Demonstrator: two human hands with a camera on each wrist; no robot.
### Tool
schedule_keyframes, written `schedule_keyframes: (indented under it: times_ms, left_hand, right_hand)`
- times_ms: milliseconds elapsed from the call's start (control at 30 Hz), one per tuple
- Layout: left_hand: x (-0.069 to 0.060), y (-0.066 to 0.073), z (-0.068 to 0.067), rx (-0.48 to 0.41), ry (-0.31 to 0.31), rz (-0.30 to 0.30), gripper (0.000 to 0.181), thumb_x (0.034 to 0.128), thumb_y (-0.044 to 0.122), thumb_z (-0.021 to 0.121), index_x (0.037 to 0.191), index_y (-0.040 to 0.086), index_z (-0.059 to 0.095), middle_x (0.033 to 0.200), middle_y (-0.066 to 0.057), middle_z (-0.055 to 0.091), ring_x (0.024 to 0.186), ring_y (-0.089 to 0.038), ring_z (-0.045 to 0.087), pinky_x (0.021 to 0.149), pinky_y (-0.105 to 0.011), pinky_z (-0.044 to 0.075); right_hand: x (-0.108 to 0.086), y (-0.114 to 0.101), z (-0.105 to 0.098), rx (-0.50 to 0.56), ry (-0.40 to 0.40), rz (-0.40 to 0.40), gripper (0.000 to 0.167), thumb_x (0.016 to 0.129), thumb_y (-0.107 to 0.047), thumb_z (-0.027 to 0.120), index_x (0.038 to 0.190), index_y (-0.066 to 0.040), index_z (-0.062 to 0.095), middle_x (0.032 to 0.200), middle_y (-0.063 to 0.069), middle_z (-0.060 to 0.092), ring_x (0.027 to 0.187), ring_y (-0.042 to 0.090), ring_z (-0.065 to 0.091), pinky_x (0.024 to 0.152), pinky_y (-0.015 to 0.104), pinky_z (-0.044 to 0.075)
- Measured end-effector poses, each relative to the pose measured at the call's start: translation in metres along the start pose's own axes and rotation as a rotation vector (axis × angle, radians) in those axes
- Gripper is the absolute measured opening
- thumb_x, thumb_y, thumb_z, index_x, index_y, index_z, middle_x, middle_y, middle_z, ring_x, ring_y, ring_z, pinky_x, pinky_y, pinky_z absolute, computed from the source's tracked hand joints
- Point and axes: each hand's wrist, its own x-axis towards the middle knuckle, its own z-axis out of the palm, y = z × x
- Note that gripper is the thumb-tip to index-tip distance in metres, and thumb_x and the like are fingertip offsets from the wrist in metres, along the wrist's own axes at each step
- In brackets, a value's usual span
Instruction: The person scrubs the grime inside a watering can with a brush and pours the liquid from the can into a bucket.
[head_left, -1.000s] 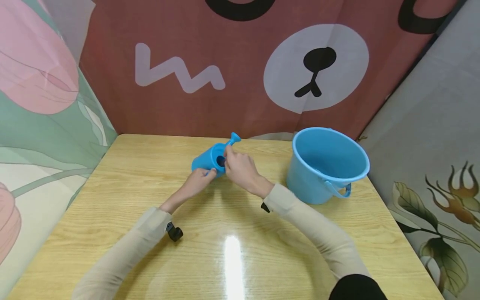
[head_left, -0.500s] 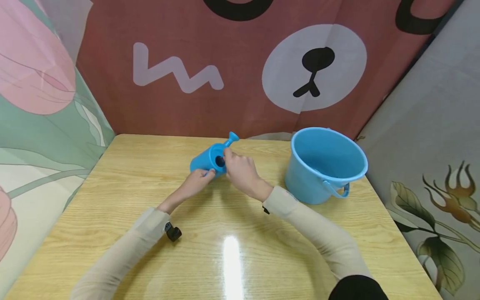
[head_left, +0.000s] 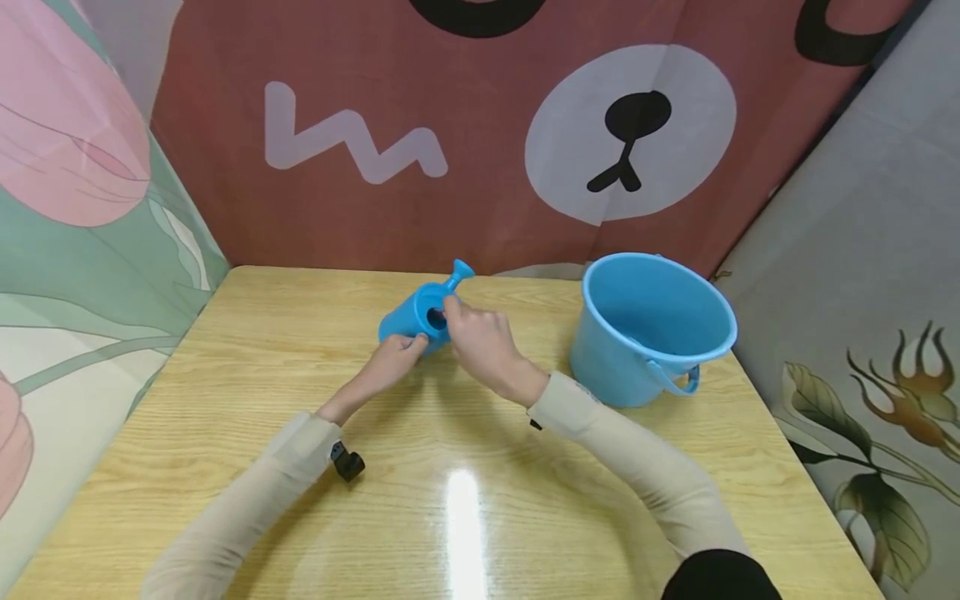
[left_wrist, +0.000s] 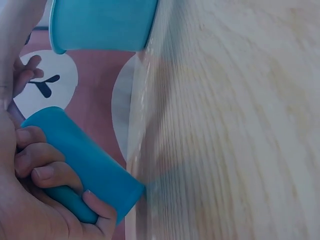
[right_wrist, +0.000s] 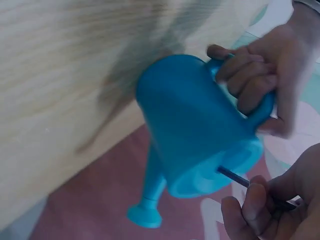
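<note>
A blue watering can (head_left: 403, 322) is tilted at the back of the table, its mouth facing the right hand. My left hand (head_left: 390, 363) grips its handle, fingers curled round it in the left wrist view (left_wrist: 45, 170). In the right wrist view, my right hand (right_wrist: 275, 207) pinches a thin dark rod (right_wrist: 233, 176), whose far end goes into the opening of the can (right_wrist: 185, 110). From the head view, my right hand (head_left: 487, 346) is at the can's mouth and covers most of the rod. What the rod's tip touches inside is hidden.
A large light-blue bucket (head_left: 626, 367) stands upright to the right of both hands, its handle hanging at the front. The wooden table (head_left: 300, 317) ends at a brown cloth backdrop (head_left: 360, 225) close behind the can.
Both hands and the can have shifted slightly up and to the left in the head view. The grip on the can and the pinch stay the same.
</note>
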Motion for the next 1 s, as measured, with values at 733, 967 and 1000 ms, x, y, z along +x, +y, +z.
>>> schedule_keyframes:
  times_ms: [733,967,1000]
  left_hand:
    - [0.002,0.002,0.003,0.016,-0.009,0.027,0.048,0.1025,0.026,0.040,0.057,0.012,0.040,0.050,0.004,0.033,0.044,-0.010,0.026,0.045,-0.024,0.027]
    - [0.004,0.001,0.002,0.012,0.006,0.019,0.048,0.1023,0.028,0.039,0.057,0.012,0.039,0.050,0.003,0.032,0.044,-0.012,0.024,0.045,-0.025,0.026]
    - [0.004,0.000,0.002,0.007,0.008,0.016,0.049,0.1025,0.028,0.039,0.057,0.012,0.038,0.050,0.002,0.032,0.044,-0.012,0.024,0.045,-0.025,0.026]
  right_hand:
    - [-0.003,0.002,0.006,-0.018,0.007,0.001,0.008,0.095,-0.002,0.059,0.097,0.000,0.051,0.062,0.003,0.048,0.037,0.009,0.034,0.037,0.022,0.027]
    - [0.006,0.008,0.019,0.078,-0.055,0.072,0.012,0.101,-0.012,0.055,0.097,0.000,0.052,0.060,0.002,0.046,0.039,0.013,0.041,0.038,0.026,0.032]
    - [0.007,0.008,0.019,0.092,-0.059,0.074,0.012,0.101,-0.012,0.054,0.098,0.000,0.052,0.060,0.002,0.046,0.039,0.013,0.042,0.038,0.027,0.033]
